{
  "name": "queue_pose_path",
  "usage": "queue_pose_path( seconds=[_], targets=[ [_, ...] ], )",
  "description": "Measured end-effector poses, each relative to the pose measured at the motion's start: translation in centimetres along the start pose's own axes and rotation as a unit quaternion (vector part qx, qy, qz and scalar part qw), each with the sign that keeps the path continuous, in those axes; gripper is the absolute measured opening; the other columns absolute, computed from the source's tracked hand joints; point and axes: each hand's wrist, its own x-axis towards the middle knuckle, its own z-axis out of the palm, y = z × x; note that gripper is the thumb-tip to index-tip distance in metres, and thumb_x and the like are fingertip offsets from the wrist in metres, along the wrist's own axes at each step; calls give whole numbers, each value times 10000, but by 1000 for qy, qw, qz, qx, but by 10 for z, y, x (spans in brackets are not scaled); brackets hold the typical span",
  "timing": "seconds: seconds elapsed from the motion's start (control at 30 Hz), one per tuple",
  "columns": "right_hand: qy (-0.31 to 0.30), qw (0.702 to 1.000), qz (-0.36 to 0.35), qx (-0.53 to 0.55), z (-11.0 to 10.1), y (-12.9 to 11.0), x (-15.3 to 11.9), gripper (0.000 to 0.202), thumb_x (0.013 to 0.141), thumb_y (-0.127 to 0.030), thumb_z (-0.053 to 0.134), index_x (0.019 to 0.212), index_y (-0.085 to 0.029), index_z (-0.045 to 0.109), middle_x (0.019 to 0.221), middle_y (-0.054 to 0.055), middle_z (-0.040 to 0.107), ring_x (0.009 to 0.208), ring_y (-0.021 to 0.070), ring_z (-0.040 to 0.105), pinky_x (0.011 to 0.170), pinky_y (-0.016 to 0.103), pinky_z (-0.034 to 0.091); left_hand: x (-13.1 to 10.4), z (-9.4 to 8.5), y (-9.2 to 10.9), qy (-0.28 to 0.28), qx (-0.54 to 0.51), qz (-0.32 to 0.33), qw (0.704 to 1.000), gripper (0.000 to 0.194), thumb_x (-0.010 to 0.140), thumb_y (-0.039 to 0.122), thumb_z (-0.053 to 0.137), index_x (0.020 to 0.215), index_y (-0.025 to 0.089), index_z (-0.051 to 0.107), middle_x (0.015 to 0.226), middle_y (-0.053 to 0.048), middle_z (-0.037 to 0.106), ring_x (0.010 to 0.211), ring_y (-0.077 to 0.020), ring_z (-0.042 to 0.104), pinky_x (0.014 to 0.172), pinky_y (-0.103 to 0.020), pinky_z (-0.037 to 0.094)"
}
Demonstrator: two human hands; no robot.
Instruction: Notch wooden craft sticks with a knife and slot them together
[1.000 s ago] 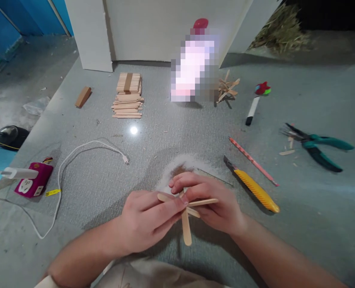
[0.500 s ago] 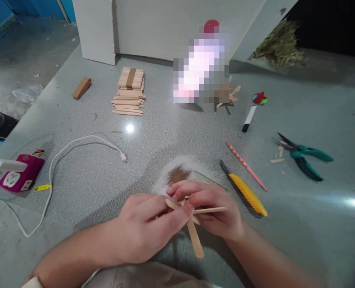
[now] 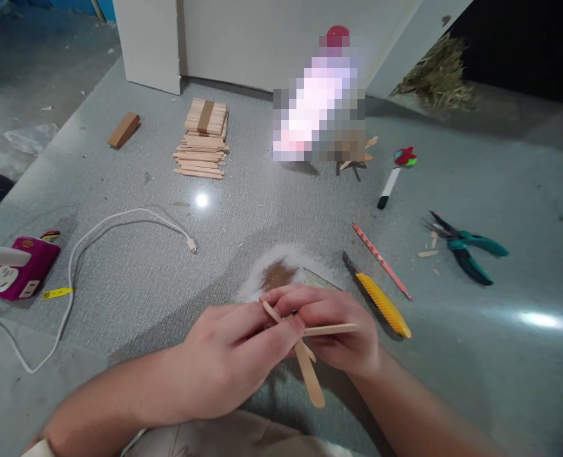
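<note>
Head view: crossed wooden sticks [image 3: 309,376] pinched among fingers [image 3: 277,343], ends jutting out.

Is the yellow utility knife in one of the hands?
No, the yellow utility knife lies on the gray tabletop beside the pink pencil, while the left hand and right hand hold wooden craft sticks.

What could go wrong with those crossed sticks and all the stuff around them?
The crossed wooden sticks are held between the left hand and the right hand, so they might twist or slip apart if either grip loosens.
The yellow knife lies close beside the right hand, so a sideways reach could bump it, perhaps even cause a cut; whether its blade is out is hard to tell.
</note>
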Motion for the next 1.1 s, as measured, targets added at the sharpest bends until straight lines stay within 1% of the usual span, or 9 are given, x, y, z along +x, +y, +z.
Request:
queue_pose_path(
  seconds=[0.23,0.37,0.5,0.7,0.77,0.9,1.03,1.1],
  targets=[
    [9,1000,7,7,2,1,-3,155,932,-165,645,1062,-248,647,992,41,694,1066,208,713,915,383,613,0,2,0,24,-1,5,1000,183,987,153,541,1144,100,619,840,-25,656,719,-102,638,630,-185,522],
    [-3,1000,18,11,1,1,-3,98,945,-208,634,1032,-247,656,950,32,690,1065,214,713,920,393,614,-2,3,0,27,0,8,1000,192,992,166,538,1156,107,617,843,-23,654,719,-102,639,619,-189,522],
    [-20,999,31,7,-1,-1,-1,61,952,-258,632,986,-241,680,904,28,689,1049,210,719,918,379,612,-2,4,-1,36,-17,8,999,192,983,161,560,1153,99,625,859,-29,662,721,-105,640,616,-198,527],
    [-24,999,41,-5,-3,-3,-1,86,959,-297,620,984,-253,689,912,43,706,1054,220,721,915,380,616,0,3,-1,34,-24,12,999,180,983,150,559,1136,90,633,844,-30,662,711,-99,635,623,-194,536],
    [-17,999,43,-3,-2,-2,-2,79,957,-302,623,977,-256,684,913,36,706,1050,219,724,917,384,618,1,2,0,35,-22,12,999,172,982,155,564,1123,88,637,841,-33,668,706,-103,639,621,-194,537],
    [-4,999,38,11,-1,-1,-3,55,946,-275,644,991,-252,668,933,31,705,1044,218,727,925,393,621,2,2,0,33,-27,10,999,176,985,149,551,1138,101,625,894,-43,695,757,-110,671,654,-186,558],
    [3,1000,21,18,1,-1,-1,89,949,-237,636,1033,-258,653,951,33,701,1057,215,723,936,399,621,2,0,1,13,-27,-6,1000,195,981,124,533,1163,121,606,905,-34,701,768,-109,687,668,-187,575],
    [8,1000,18,12,1,-1,0,106,954,-234,626,1053,-266,644,949,34,701,1054,212,723,934,403,623,3,0,2,6,-29,-15,999,213,981,108,518,1179,123,596,918,-36,705,805,-110,698,699,-185,588]
  ],
)
